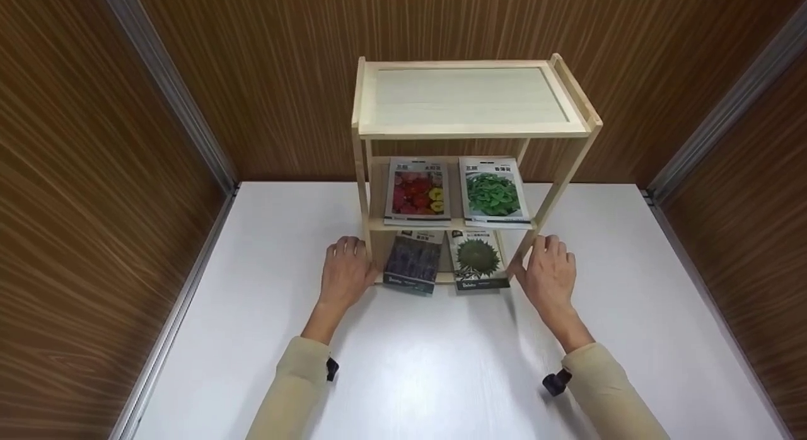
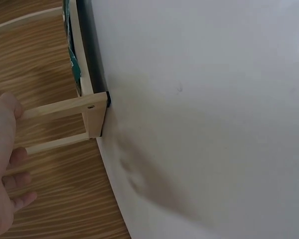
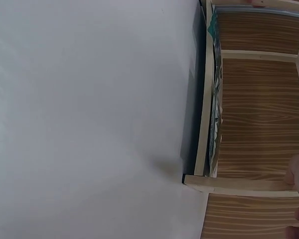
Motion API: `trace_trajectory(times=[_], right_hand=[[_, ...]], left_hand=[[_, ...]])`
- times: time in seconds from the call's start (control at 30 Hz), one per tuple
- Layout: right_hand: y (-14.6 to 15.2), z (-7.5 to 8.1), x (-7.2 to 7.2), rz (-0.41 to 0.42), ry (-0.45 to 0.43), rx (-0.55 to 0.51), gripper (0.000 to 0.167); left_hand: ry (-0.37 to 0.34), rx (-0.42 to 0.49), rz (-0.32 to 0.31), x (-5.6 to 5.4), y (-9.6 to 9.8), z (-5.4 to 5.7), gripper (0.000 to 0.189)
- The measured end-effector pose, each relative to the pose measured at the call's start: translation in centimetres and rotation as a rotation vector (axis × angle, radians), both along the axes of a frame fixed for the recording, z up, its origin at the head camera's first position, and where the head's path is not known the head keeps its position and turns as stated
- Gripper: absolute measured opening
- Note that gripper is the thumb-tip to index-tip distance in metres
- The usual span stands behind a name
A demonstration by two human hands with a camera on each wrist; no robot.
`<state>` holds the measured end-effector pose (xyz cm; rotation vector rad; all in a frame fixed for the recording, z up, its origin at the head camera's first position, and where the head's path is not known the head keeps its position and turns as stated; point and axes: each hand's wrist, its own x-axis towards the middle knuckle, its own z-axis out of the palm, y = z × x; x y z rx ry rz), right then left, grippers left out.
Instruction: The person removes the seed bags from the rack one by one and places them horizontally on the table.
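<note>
A small pale wooden shelf [image 1: 471, 135] stands upright at the back of the white table. My left hand [image 1: 345, 273] holds its left side low down, thumb at the front post [image 2: 60, 107] in the left wrist view. On the other side, my right hand [image 1: 550, 270] grips the lower right post [image 1: 555, 191]. A seed packet with red and yellow flowers [image 1: 418, 191] and one with green leaves [image 1: 493, 194] lie on the middle level. Below them, a lavender-coloured packet [image 1: 413, 260] and a sunflower packet [image 1: 478, 258] stick out past the front edge, the lavender one askew.
Wood-grain panels [image 1: 302, 81] enclose the back and both sides. Metal rails [image 1: 183, 99] run along the corners. The white table [image 1: 416, 377] stretches in front of the shelf, under both forearms. A dark wrist device [image 1: 557, 383] sits at the right cuff.
</note>
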<state>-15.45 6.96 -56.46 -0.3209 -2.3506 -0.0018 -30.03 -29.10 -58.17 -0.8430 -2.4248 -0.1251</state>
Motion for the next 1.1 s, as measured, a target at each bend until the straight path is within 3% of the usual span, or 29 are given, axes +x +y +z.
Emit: trace_trajectory(times=[0.53,0.77,1.1], right_hand=[[0.3,0.2,0.2,0.011,-0.034,-0.022,0.034],[0.3,0.6,0.4,0.054,-0.049,-0.094,0.034],[-0.2,1.6,1.1,0.095,-0.048,-0.149,0.033]], left_hand=[[-0.032,0.017,0.004,-0.1,0.3,-0.2,0.05],[-0.025,0.031,-0.001,0.1,0.1,-0.1,0.048],[-0.013,0.008,-0.005,1.0,-0.6,1.2,0.046]])
